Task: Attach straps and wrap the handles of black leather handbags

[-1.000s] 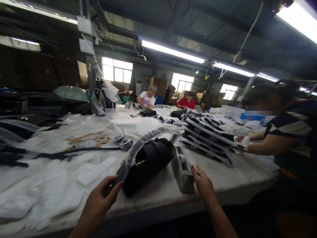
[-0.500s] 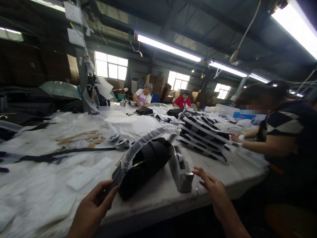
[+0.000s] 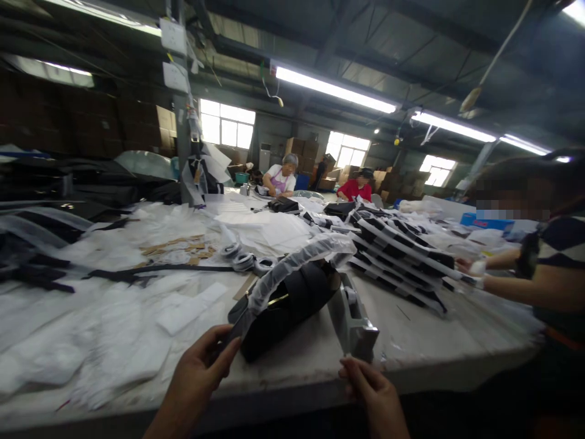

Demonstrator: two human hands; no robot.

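Observation:
A black handbag (image 3: 292, 308) lies on its side on the table, its arched handle (image 3: 304, 256) wrapped in whitish translucent wrapping. My left hand (image 3: 203, 366) is closed around the near end of that handle, by the bag's left corner. Just right of the bag stands a grey tape dispenser (image 3: 361, 332), partly behind it. In front of the dispenser, my right hand (image 3: 370, 387) has thumb and fingertips pinched together; whatever lies between them is too small to make out.
Black-and-white wrapped pieces (image 3: 397, 256) are stacked at right, beside a co-worker's hands (image 3: 470, 266). White wrapping sheets (image 3: 114, 341) cover the left side. Wrapped rings (image 3: 242, 261) and brown scraps (image 3: 183, 247) lie behind the bag. Two more people sit at the far side.
My right hand has drawn from the dispenser's front end down toward me, its spread fingers now pinched. My left hand keeps its hold on the handle. The view has swung left.

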